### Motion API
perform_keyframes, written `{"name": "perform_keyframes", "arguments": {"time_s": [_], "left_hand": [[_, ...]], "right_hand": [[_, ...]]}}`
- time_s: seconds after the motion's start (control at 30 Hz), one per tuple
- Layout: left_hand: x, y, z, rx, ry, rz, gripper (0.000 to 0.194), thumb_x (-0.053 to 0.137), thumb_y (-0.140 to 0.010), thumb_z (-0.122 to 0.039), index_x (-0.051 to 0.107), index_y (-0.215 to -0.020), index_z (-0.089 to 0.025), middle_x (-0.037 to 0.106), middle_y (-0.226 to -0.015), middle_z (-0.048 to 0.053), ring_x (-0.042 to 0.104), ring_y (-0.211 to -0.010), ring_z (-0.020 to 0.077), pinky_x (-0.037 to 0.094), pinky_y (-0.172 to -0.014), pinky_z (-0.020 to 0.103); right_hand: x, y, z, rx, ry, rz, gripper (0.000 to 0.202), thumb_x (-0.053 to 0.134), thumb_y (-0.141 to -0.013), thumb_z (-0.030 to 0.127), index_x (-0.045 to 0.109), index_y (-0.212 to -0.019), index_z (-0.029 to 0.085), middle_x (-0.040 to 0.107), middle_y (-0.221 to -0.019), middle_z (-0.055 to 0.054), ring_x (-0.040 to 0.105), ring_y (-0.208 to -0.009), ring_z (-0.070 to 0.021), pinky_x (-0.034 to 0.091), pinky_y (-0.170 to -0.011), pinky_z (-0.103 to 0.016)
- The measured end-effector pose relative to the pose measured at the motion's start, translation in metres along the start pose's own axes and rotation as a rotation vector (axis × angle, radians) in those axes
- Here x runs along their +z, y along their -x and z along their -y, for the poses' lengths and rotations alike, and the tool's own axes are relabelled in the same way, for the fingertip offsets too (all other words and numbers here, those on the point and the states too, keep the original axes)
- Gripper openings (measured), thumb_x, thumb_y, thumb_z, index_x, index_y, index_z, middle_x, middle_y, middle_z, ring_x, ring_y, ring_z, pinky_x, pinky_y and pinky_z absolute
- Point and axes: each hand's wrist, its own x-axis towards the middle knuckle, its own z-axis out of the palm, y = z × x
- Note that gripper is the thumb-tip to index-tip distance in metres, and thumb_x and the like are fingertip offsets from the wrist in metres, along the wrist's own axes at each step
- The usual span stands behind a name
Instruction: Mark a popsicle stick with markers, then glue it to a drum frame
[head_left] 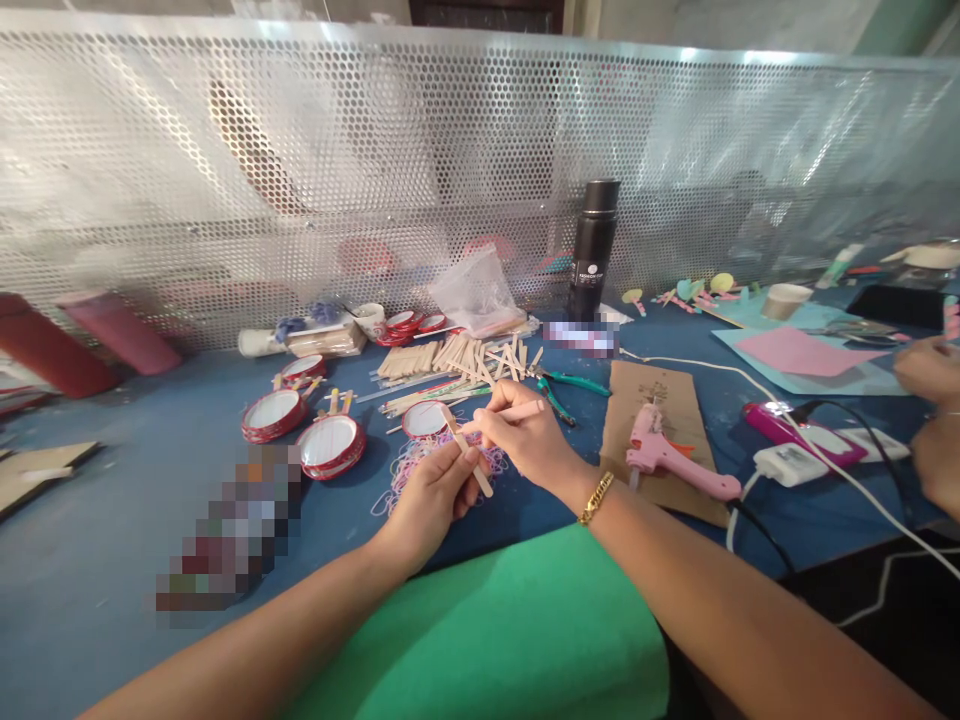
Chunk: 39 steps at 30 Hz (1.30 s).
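My left hand pinches a wooden craft stick, which slants up and away between thumb and fingers. In my right hand is a slim pale pink pen-like tool, its tip at the stick's upper part. I cannot make out the tip clearly. Beneath both hands lies a tangle of pink and purple rubber bands. Just beyond them is a small round red-rimmed drum, partly hidden. A pile of craft sticks spreads behind it.
Several red-rimmed drums sit at left. Teal-handled pliers lie behind my right hand. A pink glue gun rests on cardboard, near a white cable. A black bottle stands by the perforated metal screen. Another person's hand shows at right.
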Motion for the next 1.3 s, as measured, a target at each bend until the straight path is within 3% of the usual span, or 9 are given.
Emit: {"name": "perform_keyframes", "arguments": {"time_s": [1.3], "left_hand": [[0.0001, -0.0004, 0.0008, 0.01, -0.035, 0.003, 0.04, 0.055, -0.088, -0.054, 0.058, -0.072, -0.018, 0.05, -0.052, -0.005, 0.038, -0.043, 0.007, 0.027, -0.043, 0.021]], "right_hand": [[0.0, -0.0026, -0.0014, 0.017, -0.068, 0.001, 0.023, 0.061, -0.083, 0.029, 0.049, -0.065, 0.021, 0.057, -0.057, 0.004, 0.052, -0.053, -0.0117, 0.04, -0.055, -0.024]]}}
